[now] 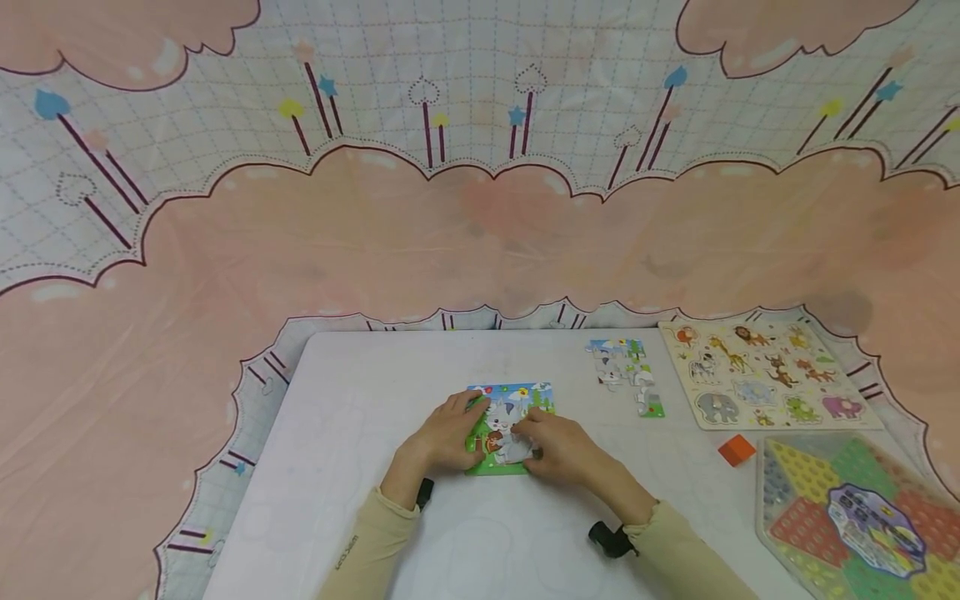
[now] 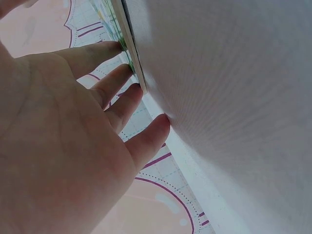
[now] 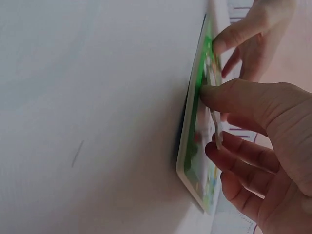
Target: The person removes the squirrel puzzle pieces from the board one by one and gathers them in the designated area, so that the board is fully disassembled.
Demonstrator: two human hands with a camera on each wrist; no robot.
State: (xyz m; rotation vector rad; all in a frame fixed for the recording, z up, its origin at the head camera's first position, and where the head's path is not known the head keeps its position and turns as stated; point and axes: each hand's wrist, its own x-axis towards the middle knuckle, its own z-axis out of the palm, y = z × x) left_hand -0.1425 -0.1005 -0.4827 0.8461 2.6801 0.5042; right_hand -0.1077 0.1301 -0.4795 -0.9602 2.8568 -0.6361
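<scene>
A small picture puzzle board (image 1: 495, 469) with a grey-and-white cartoon animal on green lies on the white table between both hands. My left hand (image 1: 448, 435) rests along its left side, thumb near the lower part and fingers extended; in the left wrist view the fingertips (image 2: 130, 69) touch the board's edge. From the right, my right hand (image 1: 564, 448) reaches over the picture. Its thumb and fingers pinch a thin puzzle piece (image 3: 218, 131), tilted up at the board's surface in the right wrist view. The head view hides much of that piece behind the fingers.
Several joined puzzle pieces (image 1: 617, 360) lie right of the board. Farther right are an animal peg board (image 1: 772, 400), an orange block (image 1: 737, 450) and a clear box (image 1: 810, 533) with colourful compartments. A patterned cloth (image 1: 480, 242) hangs behind the table (image 1: 322, 467).
</scene>
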